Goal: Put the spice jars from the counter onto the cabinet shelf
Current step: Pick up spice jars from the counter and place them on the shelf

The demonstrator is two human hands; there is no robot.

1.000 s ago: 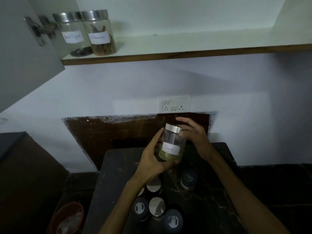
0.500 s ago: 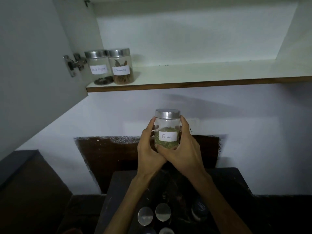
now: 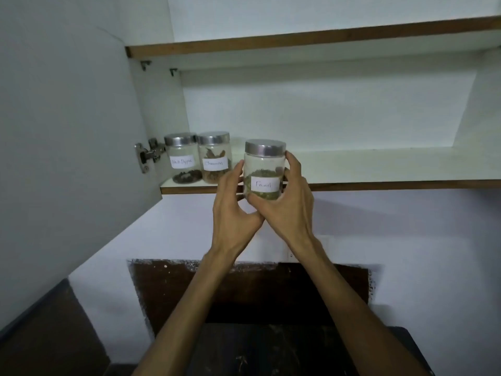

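A clear fennel jar (image 3: 264,165) with a steel lid and green contents is held upright at the front edge of the white cabinet shelf (image 3: 379,165). My left hand (image 3: 233,202) grips its left side and my right hand (image 3: 287,204) wraps its right side and base. Whether its base rests on the shelf is hidden by my fingers. On the shelf's left end stand the black pepper jar (image 3: 183,158) and the cinnamon jar (image 3: 215,157), side by side, just left of the held jar.
The open cabinet door (image 3: 67,131) hangs at the left with its hinge (image 3: 147,156) beside the pepper jar. An upper shelf (image 3: 311,39) spans above. The lower shelf is bare to the right of the jars. The dark counter (image 3: 271,348) lies below.
Both hands have lifted the fennel jar from above the counter up to the shelf's front edge, next to the two jars. The view has tilted upward; the counter jars have left the frame.
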